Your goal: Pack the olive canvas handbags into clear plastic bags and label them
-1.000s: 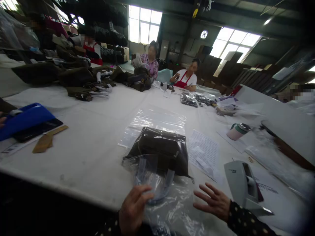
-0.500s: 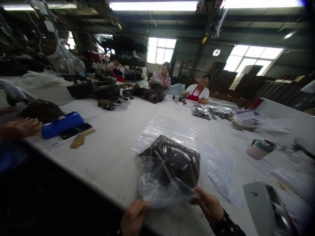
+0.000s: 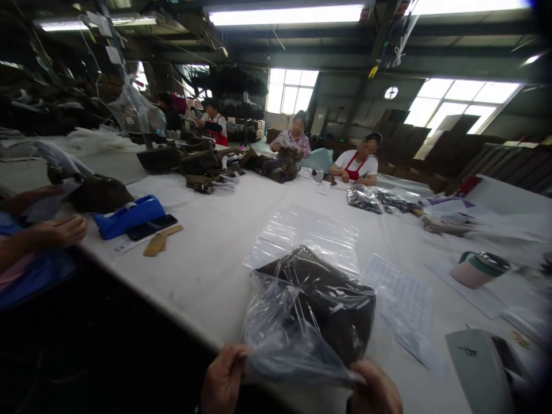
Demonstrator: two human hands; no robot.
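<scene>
Two hands were seen closed on the near edge of a clear plastic bag (image 3: 280, 348), one side pinched by the left hand (image 3: 224, 376), the other gripped by the right hand (image 3: 375, 388). Within it a dark brown handbag (image 3: 340, 310) was enclosed, laid on the white table (image 3: 207, 276), left of a printed sheet (image 3: 405, 287)

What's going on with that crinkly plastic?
A person's left hand and right hand are holding the near edge of a clear bag. A dark brown thing is inside it, on the white table. A printed sheet lies to the right, and a mug stands farther right.
</scene>
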